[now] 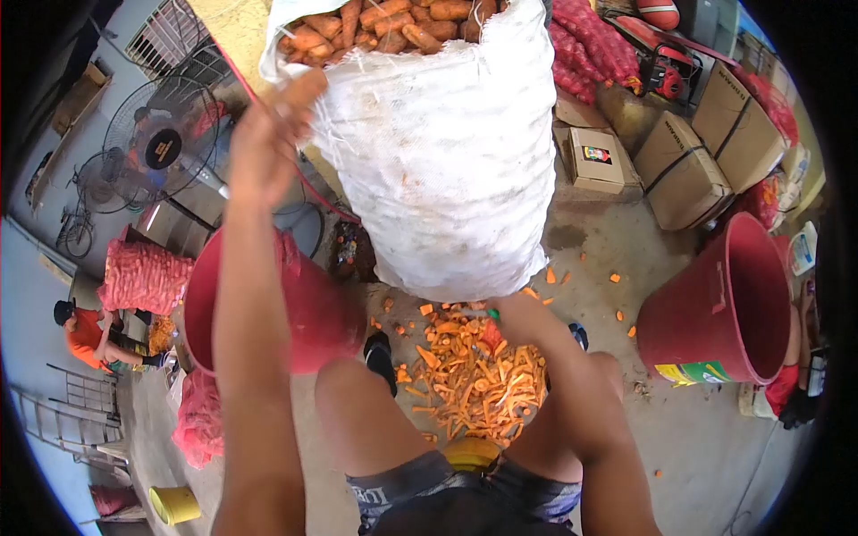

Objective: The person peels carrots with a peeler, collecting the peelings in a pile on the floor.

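Note:
A large white woven sack full of carrots stands in front of me, its mouth open at the top. My left hand is raised at the sack's left edge, blurred, with its fingers around a carrot. Low at the sack's bottom edge, my right hand is closed on a knife, of which a dull blade and a bit of green show; the grip is mostly hidden. Below that hand, orange carrot peelings and pieces lie heaped on the floor between my legs.
Red tubs stand at left and right. A fan is at upper left. Cardboard boxes and red net sacks are at upper right. A seated person in orange is far left, near a net sack.

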The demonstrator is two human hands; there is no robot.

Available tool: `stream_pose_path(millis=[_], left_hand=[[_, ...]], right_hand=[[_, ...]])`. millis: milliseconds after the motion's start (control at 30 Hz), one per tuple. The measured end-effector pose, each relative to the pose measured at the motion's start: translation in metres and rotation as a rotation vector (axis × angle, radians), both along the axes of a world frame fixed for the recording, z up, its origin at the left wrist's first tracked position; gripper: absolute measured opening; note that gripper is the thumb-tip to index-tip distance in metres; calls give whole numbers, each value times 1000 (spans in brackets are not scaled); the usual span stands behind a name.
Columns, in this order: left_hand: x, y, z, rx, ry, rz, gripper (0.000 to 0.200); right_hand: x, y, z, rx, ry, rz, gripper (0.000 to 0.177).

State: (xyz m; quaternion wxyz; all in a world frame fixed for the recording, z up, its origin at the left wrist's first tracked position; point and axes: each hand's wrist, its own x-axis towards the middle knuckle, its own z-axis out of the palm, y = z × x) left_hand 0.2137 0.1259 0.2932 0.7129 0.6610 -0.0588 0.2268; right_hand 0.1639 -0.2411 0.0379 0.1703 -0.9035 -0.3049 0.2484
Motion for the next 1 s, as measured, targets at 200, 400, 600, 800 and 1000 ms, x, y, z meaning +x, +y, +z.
stream_pose_path(millis=[200, 400, 600, 800, 1000], left_hand=[[-100, -63, -190, -481, 412, -184, 59], [-175, -112, -240, -266, 565, -164, 63], [-193, -124, -271, -60, 642, -93, 66], [-198, -131, -288, 223, 539, -47, 52], [-197, -127, -293, 117, 642, -126, 49]], right_hand=[[-32, 16, 12, 305, -94, -116, 23], [-55, 39, 41, 398, -136, -160, 28], [-77, 58, -8, 378, -195, -160, 30], [-83, 61, -7, 272, -180, -175, 31], [-64, 54, -35, 122, -146, -115, 25]])
